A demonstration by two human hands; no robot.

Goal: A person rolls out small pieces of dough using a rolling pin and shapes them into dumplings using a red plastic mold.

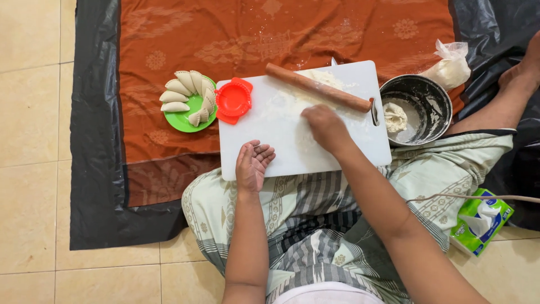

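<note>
A white cutting board [292, 152] rests across the lap of a person sitting cross-legged on the floor, seen from above. The right hand [326, 128] lies palm down near the board's middle, fingers drawn together and pressing on the floured surface; whether any dough sits beneath it cannot be told, as the hand covers that spot. The left hand [253, 164] rests at the board's near edge, palm up, fingers loosely curled and holding nothing.

A wooden rolling pin [318, 87] lies slantwise across the far part of the board, just beyond the right hand and apart from it. A red hinged dumpling press [233, 100] lies open at the board's far left corner. Left of it, a green plate [185, 121] holds a fan of folded, uncooked dumplings [188, 93]. Right of the board stands a metal bowl [436, 104] with a lump of dough [395, 117] inside, and beyond it a clear bag of flour [450, 67].

Everything sits on an orange patterned cloth [225, 34] over black plastic sheeting [95, 169] on pale tile. A green tissue packet [481, 220] lies by the right knee.

The step looks like flattening or flouring on the board. The next move likely calls for reaching to the rolling pin or the press.
</note>
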